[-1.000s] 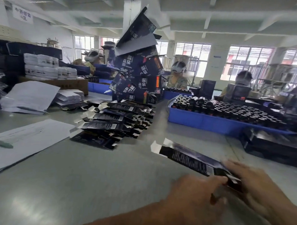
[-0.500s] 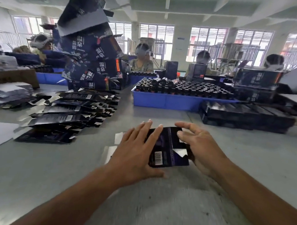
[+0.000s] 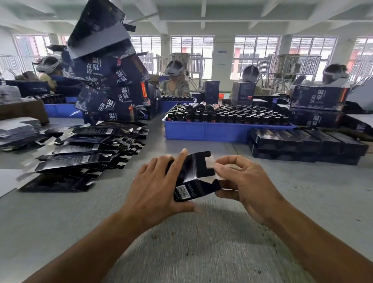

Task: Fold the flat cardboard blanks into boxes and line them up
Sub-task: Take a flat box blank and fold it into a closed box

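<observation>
No longer pressed flat under the palm as half a second back: carton (image 3: 192, 179) now opened into a squared tube and lifted between both hands above the grey table (image 3: 51, 221). Seen a full second back as a flat blank held out at the lower right; now brought to the centre, barcode panel facing the camera at the lower left.

Left hand (image 3: 156, 187) wrapped round the carton's left side, fingers over the top, index finger raised along the upper edge, thumb underneath near the barcode. Right hand (image 3: 247, 185) curled at the carton's right end, thumb and fingertips pinching the pale end flap. Carton thus clamped from both sides, sitting between the two palms, its open notched flaps pointing up and to the right.

Further left on the table, a fanned stack of flat blanks (image 3: 81, 156). Behind that, a leaning tower of large dark boxes (image 3: 111, 85). Straight ahead, a blue tray (image 3: 207, 131) packed with dark bottles (image 3: 228, 116). To the right of the tray, a row of finished dark boxes (image 3: 308, 145) side by side. Beyond, other people seated at the far side, too blurred for detail.
</observation>
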`<action>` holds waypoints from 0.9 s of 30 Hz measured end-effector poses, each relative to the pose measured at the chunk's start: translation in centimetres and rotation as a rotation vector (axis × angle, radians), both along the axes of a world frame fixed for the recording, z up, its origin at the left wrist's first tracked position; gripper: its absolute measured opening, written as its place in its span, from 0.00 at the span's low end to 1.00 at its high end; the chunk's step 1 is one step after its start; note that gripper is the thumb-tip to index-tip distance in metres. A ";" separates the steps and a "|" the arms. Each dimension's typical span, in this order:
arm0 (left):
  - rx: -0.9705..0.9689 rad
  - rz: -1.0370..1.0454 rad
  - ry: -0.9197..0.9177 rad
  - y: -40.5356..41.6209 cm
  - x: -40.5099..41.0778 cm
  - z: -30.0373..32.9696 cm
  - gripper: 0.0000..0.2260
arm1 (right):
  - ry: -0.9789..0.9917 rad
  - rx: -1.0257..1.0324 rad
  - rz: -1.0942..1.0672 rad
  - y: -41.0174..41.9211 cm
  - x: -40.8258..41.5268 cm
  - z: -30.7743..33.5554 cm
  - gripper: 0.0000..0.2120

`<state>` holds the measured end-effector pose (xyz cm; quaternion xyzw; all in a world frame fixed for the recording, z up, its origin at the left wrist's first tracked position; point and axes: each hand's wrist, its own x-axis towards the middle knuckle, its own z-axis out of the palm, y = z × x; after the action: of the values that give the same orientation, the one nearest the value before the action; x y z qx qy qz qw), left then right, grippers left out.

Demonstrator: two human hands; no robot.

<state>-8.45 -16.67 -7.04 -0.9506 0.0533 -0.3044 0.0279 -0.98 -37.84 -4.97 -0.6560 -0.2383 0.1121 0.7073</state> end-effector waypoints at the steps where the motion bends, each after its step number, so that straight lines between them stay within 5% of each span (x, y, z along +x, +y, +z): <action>1: 0.023 0.002 -0.024 -0.1 0.0 0.1 0.57 | 0.002 -0.005 0.000 0.0 -0.1 0.0 0.08; 8: 0.072 -0.022 -0.134 -0.7 -0.4 0.4 0.50 | -0.082 -0.093 -0.029 -0.2 -0.4 0.2 0.05; 27: -0.071 -0.178 -0.191 -1.1 -0.4 0.2 0.36 | -0.398 -0.222 -0.107 0.7 -1.6 0.2 0.22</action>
<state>-8.89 -17.75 -6.86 -0.9093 0.1239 -0.3963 -0.0280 -2.57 -37.09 -4.77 -0.7508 -0.3240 -0.0317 0.5748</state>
